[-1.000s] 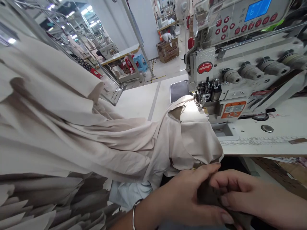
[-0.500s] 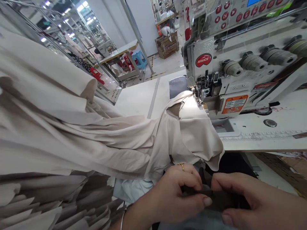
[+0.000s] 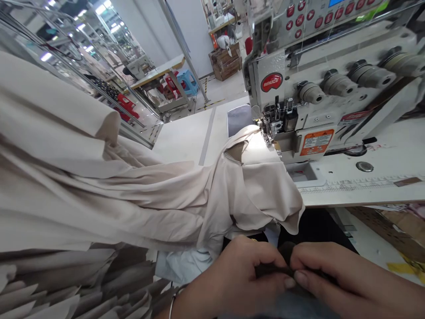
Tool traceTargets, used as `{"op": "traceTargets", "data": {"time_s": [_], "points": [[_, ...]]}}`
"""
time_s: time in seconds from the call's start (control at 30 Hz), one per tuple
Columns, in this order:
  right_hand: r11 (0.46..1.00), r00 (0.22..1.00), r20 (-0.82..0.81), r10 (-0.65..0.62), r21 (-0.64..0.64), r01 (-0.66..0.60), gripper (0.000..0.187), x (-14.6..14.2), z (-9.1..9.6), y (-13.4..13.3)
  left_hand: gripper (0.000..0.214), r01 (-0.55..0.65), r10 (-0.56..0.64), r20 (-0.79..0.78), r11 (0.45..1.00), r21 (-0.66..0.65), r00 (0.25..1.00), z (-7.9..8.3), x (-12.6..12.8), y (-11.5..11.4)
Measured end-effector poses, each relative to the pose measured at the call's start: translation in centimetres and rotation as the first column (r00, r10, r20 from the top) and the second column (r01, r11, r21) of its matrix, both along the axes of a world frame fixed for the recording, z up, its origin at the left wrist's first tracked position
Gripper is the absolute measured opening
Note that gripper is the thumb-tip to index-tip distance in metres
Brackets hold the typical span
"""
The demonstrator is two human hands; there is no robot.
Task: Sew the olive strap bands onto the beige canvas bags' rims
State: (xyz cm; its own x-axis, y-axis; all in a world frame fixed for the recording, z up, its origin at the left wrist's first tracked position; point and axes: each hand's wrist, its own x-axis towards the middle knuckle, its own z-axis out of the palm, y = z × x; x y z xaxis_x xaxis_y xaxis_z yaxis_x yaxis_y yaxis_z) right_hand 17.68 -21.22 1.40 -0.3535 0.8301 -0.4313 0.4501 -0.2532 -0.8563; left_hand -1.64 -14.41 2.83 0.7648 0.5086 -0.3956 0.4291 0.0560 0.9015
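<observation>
Low in the view, my left hand [image 3: 239, 277] and my right hand [image 3: 348, 277] are close together, each pinching a dark piece of fabric [image 3: 270, 269] between thumb and fingers. Most of that piece is hidden by the hands. Just beyond them lies a beige garment [image 3: 265, 186], draped over the table edge. Its far end sits under the needle area of a sewing machine [image 3: 275, 119], lit by a small lamp. A bracelet circles my left wrist.
Long beige cloth [image 3: 99, 190] trails off to the left, above a stack of grey-beige cut pieces [image 3: 83, 283]. Pale blue fabric [image 3: 182, 263] hangs below. A white sewing table [image 3: 186, 137] carries the machine. Behind stand a wooden crate [image 3: 226, 62] and a blue stool [image 3: 189, 82].
My right thumb has closed in against the fingers, and the two hands' fingertips are now nearer each other on the dark fabric. The camera view has shifted slightly.
</observation>
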Motion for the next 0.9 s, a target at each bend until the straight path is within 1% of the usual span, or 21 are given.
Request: {"op": "traceTargets", "data": {"time_s": [0.07,0.1,0.17,0.23,0.3,0.37,0.47,0.53,0.63,0.7,0.77,0.9], "points": [[0.999,0.999,-0.019,-0.025,-0.023,0.025,0.022,-0.1,-0.6,0.2,0.020,-0.069,0.068,0.037,0.998,0.007,0.997,-0.1,0.0,0.3],[0.999,0.999,-0.018,-0.032,-0.011,0.032,0.016,-0.1,-1.1,0.3,0.023,-0.112,0.112,0.062,0.994,-0.004,0.992,-0.3,0.0,0.5],[0.997,0.999,0.026,-0.043,0.061,0.041,0.009,-0.1,-1.8,0.3,0.034,-0.174,0.177,0.093,0.984,-0.041,0.980,-0.7,-0.1,0.8],[0.990,0.997,0.057,-0.042,0.134,0.034,0.009,-0.1,-2.0,0.5,0.044,-0.162,0.172,0.086,0.980,-0.114,0.981,-1.2,-0.3,1.1],[0.989,0.999,0.037,-0.024,0.149,0.018,0.012,0.0,-1.6,0.6,0.049,-0.129,0.145,0.069,0.971,-0.200,0.987,-1.5,-0.4,1.3],[0.991,1.000,0.000,-0.009,0.133,0.009,0.016,0.0,-1.3,0.8,0.052,-0.121,0.139,0.058,0.963,-0.240,0.989,-1.7,-0.5,1.4],[0.996,1.000,-0.004,-0.007,0.089,0.007,0.016,-0.1,-1.6,1.0,0.053,-0.186,0.200,0.048,0.961,-0.205,0.979,-1.7,-0.7,1.9],[0.990,1.000,0.017,-0.025,0.138,0.023,0.014,-0.2,-2.4,1.1,0.054,-0.243,0.254,0.051,0.958,-0.154,0.966,-1.7,-1.1,2.2],[0.961,0.994,0.074,-0.077,0.272,0.054,0.016,-0.2,-3.5,1.3,0.053,-0.311,0.316,0.048,0.946,-0.096,0.947,-1.6,-1.9,2.8],[0.950,0.993,0.081,-0.090,0.307,0.061,0.011,0.1,-4.0,1.3,0.052,-0.344,0.348,0.038,0.935,-0.081,0.937,-1.5,-2.6,3.2],[0.957,0.995,0.057,-0.080,0.283,0.061,0.007,0.4,-4.3,1.3,0.051,-0.377,0.380,0.038,0.924,-0.067,0.924,-1.3,-3.3,3.6],[0.994,1.000,0.007,-0.027,0.102,0.026,0.020,1.2,-4.7,1.1,0.050,-0.408,0.412,0.073,0.911,-0.067,0.908,-1.4,-4.3,4.2]]}}
